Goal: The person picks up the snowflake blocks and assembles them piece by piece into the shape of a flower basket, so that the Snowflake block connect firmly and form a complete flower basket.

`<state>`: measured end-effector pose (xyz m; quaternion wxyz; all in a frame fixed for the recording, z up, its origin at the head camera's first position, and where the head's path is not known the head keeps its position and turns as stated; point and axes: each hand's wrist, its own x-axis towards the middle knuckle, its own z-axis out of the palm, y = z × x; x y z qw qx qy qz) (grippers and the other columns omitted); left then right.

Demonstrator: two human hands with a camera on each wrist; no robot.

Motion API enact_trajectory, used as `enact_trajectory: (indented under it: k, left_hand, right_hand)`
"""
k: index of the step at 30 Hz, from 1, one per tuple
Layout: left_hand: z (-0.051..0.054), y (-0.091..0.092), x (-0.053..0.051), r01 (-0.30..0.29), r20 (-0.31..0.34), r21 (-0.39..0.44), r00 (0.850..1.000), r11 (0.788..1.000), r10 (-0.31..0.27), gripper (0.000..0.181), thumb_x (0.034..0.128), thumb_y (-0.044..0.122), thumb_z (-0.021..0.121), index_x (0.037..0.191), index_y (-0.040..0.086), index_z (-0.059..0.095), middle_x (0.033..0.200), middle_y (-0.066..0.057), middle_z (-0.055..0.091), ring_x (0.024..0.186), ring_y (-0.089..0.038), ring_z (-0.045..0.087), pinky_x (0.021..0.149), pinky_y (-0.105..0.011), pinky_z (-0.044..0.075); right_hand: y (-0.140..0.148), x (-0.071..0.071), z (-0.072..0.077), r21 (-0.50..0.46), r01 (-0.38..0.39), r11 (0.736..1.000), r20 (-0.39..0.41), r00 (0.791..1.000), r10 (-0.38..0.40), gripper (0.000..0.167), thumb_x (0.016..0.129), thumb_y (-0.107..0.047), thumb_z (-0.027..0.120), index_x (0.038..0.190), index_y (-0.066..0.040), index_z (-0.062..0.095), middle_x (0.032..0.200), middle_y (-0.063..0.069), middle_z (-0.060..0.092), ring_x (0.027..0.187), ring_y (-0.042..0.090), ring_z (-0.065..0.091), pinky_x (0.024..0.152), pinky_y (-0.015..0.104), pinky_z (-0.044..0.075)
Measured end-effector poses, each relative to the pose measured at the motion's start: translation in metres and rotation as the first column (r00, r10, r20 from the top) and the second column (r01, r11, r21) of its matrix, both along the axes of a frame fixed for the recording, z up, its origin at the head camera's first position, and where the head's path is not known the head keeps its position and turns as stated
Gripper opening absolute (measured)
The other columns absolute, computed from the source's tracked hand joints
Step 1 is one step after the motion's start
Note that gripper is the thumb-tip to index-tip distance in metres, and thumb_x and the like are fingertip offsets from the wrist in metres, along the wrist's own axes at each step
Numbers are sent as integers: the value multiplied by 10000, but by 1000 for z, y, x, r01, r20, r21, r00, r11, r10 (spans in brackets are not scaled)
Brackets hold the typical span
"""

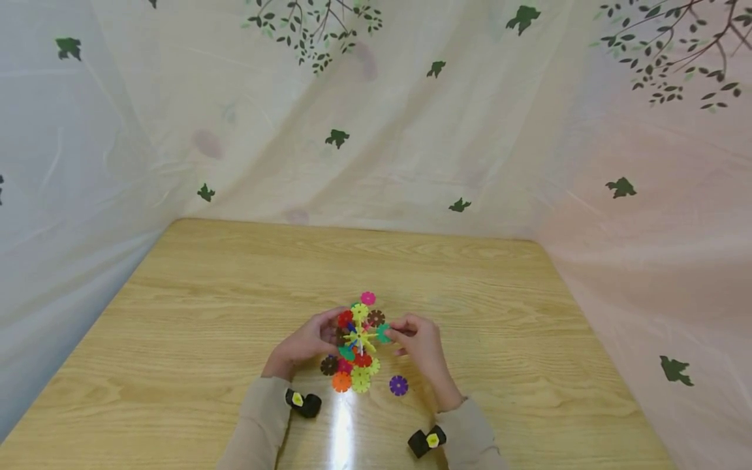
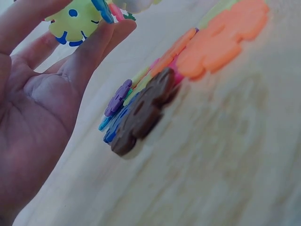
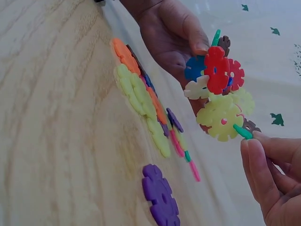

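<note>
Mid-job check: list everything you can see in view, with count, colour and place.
Joined disc cluster: 1, mixed colours including yellow, red, brown and blue, in the left hand
Green disc: 1, green, in the right hand at the cluster's side
Loose discs: several, overlapping too much to count; orange, brown, yellow-green, pink among them; on the table
Purple disc: 1, purple, on the table apart from that group
Table: 1, light wood, under everything
Hanging cloth: count unclear, pale with green prints, around the table
Wrist devices: 2, black with yellow marks, at the wrists
Sleeves: 2, beige, on the forearms
Hands: 2, bare, above the table
</note>
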<state>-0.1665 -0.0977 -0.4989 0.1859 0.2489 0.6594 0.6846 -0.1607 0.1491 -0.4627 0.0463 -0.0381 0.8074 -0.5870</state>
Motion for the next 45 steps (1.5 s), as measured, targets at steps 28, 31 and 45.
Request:
enact_trajectory:
  k: [28, 31, 45]
  left_hand:
    - [2, 3, 1, -96, 26, -80, 995, 992, 98, 829, 763, -169, 614, 1489, -89, 224, 1329, -367, 480, 944, -57, 631, 809, -228, 577]
    - [2, 4, 0, -106, 14, -76, 994, 991, 107, 812, 758, -171, 615, 1483, -77, 262, 1324, -343, 504, 958, -60, 637, 825, -233, 577]
    - [4, 2, 1, -133, 23, -73, 991, 988, 135, 800, 773, -137, 631, 1479, -80, 261, 1221, -221, 579, 970, -46, 600, 858, -218, 562]
  right_hand:
    - [-8, 2, -6, -123, 63, 990, -30, 997, -67, 131, 817, 9, 731, 898, 102, 686, 916, 224, 716, 684, 139, 671, 555, 284, 601]
    - [-9, 2, -6, -153, 72, 986, -28, 997, -77, 143, 813, 26, 729, 899, 128, 676, 903, 239, 714, 671, 128, 669, 554, 295, 603]
    - [-12, 1, -10, -130, 80, 988, -6, 997, -82, 118, 828, -11, 731, 898, 81, 709, 855, 185, 725, 625, 125, 661, 547, 282, 598]
